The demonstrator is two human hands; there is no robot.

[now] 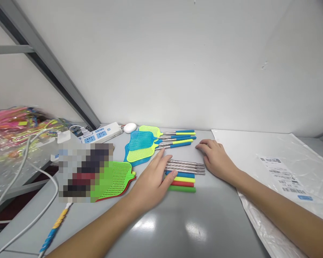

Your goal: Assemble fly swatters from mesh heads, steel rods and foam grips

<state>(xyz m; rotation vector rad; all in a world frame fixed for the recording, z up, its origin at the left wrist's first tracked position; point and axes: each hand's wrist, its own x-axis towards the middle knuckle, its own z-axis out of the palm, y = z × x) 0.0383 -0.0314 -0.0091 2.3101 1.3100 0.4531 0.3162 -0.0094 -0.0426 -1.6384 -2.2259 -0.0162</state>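
My left hand (154,181) lies palm down, its fingers stretched out, against the left ends of several steel telescopic rods (187,167). Its thumb reaches over coloured handle grips (181,184) in blue, yellow, red and green, laid side by side below the rods. Loosely bent and holding nothing, my right hand (216,157) rests on the table to the right of the rods. Behind the hands, several fly swatters (142,143) with yellow and blue mesh heads lie overlapping, handles pointing right. Left of my left hand is a green swatter head (120,177) on top of a red one.
A white power strip (107,132) and a white oval object (130,128) sit by the wall. A blurred patch hides something at left. White cables (47,206) trail near plastic-bagged colourful items (21,125). A labelled white plastic mailer (258,172) covers the right side.
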